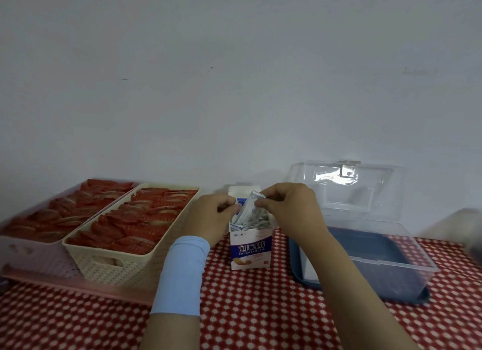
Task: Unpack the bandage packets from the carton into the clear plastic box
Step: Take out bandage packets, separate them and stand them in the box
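While both hands work over the open top of the carton [251,248], which stands upright on the desk [260,310] with its red and white patterned cloth, the clear plastic box [365,245] sits just to the carton's right with its lid tipped up against the wall [234,75]; its dark blue bottom shows through the walls, and I cannot tell what, if anything, lies inside. On the other side, near the left forearm with its pale blue wristband [182,271], a cream perforated basket [125,261] holds rows of red packets [135,227], and a pink basket [31,258] beside it is filled the same way. The carton is crammed with white bandage packets [254,220]. The left hand [211,216] has its grip closed against the carton's upper left edge, and the right hand [289,206] has its grip pinched on the top of 1 bandage packet [249,206] that is tilted and half risen out of the carton, the carton's flap [242,190] standing up behind it
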The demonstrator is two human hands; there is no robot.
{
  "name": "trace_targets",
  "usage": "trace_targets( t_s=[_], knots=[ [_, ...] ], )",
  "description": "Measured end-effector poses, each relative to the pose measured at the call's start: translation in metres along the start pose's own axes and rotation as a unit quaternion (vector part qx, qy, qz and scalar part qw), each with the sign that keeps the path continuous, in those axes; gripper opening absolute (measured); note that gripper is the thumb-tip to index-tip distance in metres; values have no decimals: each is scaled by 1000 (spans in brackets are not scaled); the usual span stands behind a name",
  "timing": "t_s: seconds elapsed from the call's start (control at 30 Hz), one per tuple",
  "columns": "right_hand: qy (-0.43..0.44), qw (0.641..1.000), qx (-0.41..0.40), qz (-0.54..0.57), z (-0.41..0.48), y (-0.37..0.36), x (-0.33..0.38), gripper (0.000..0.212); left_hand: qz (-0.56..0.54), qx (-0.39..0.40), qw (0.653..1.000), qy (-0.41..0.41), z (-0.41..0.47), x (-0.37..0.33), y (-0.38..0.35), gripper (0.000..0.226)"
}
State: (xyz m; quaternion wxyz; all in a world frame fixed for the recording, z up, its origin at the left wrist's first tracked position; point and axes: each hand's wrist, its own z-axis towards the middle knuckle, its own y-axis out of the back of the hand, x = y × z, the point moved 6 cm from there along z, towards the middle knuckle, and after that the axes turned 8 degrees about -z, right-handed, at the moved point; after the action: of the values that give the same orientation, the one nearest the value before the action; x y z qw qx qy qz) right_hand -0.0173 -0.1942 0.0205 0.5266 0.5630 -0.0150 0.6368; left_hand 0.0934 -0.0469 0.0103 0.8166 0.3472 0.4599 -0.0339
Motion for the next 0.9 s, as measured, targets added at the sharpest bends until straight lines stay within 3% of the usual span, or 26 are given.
trace_targets(
  t_s=[0.2, 0.4, 0.5, 0.57, 0.67, 0.83, 0.9],
  knots=[
    [15, 1000, -4, 25, 1, 11, 2, 10, 129, 52, 990, 6, 0, -2, -8, 31],
    [53, 993, -38, 97, -2, 35, 17, 8, -62, -50, 997, -7, -1, -21, 19, 16],
    [60, 986, 5, 156, -7, 39, 27, 6, -192, -50, 980, 8, -4, -36, 24, 17],
    [64, 981, 50, 174, -11, 36, 30, 5, -310, 42, 948, 66, -7, -39, 12, 25],
    [62, 979, 76, 180, -16, 33, 29, 9, -450, 178, 868, 114, -18, -44, -10, 30],
    [54, 975, 70, 202, -22, 41, 24, 11, -547, 257, 778, 170, -32, -52, -38, 33],
    [48, 974, 69, 211, -24, 44, 20, 11, -563, 271, 762, 172, -33, -55, -47, 36]
  ],
)
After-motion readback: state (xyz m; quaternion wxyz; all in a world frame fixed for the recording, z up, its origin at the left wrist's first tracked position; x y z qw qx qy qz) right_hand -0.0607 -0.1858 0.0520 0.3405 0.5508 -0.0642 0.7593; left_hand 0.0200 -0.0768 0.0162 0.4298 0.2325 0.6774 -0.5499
